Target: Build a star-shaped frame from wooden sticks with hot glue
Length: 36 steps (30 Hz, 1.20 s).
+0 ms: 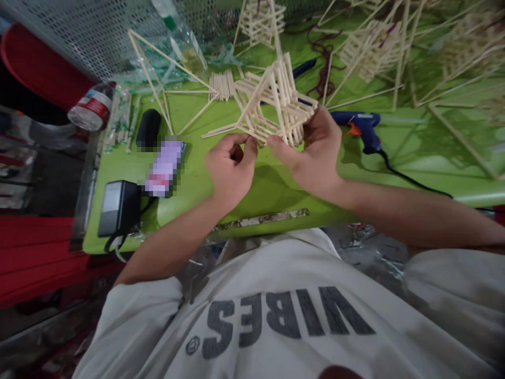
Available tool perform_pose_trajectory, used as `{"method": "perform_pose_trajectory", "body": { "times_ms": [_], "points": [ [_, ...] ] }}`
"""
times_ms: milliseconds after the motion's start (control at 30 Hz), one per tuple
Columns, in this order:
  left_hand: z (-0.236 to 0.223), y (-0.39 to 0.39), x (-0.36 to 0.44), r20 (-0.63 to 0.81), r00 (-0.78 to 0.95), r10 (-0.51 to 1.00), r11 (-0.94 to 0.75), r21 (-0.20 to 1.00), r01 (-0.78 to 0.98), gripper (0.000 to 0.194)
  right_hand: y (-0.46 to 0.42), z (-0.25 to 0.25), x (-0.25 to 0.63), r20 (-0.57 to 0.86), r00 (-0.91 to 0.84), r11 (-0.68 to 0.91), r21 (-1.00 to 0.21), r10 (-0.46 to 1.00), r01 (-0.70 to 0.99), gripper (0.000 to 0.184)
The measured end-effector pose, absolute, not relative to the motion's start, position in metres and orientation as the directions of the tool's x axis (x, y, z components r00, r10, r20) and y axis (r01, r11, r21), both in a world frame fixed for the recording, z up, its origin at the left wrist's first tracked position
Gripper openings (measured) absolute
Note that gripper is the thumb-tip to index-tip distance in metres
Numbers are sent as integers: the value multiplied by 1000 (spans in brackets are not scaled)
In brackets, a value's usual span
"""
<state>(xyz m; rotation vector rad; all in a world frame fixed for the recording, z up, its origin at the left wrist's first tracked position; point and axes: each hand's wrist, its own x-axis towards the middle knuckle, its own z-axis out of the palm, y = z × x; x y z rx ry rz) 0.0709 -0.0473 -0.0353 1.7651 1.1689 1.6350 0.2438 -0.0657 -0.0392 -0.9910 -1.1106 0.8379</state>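
A lattice frame of thin wooden sticks [272, 100] is held tilted above the green table [276, 184]. My right hand [315, 150] grips its right and lower side, fingers wrapped round the sticks. My left hand [232, 166] is curled, its fingertips pinching the frame's lower left edge. A bundle of loose sticks [221, 85] lies on the table just behind the frame.
A blue glue gun [365, 129] with a black cord lies right of my hands. At the left are a black adapter [118, 208], a phone [163, 168], a black case [148, 128] and a bottle [91, 108]. More stick frames [371, 47] crowd the far right.
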Motion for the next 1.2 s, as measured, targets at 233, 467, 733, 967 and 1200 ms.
{"method": "perform_pose_trajectory", "body": {
  "times_ms": [233, 467, 733, 967, 1200],
  "points": [
    [-35, -45, 66, 514, -97, 852, -475, 838, 268, 37, -58, -47, 251, 426, 299, 429, -902, 854, 59, 66],
    [-30, -48, 66, 524, -62, 850, -518, 851, 86, 32, -52, -36, 259, 365, 356, 396, -918, 860, -16, 67],
    [-34, -43, 62, 440, 17, 898, -440, 898, -27, 66, -49, -44, 262, 278, 291, 310, -948, 916, -69, 62],
    [-46, -26, 55, 399, -15, 917, -398, 911, -108, 75, -46, -42, 263, 264, 288, 296, -953, 920, -71, 68],
    [-46, -18, 48, 480, -58, 876, -476, 877, 63, 66, -40, -43, 268, 408, 292, 425, -905, 865, 5, 67]
  ]
}}
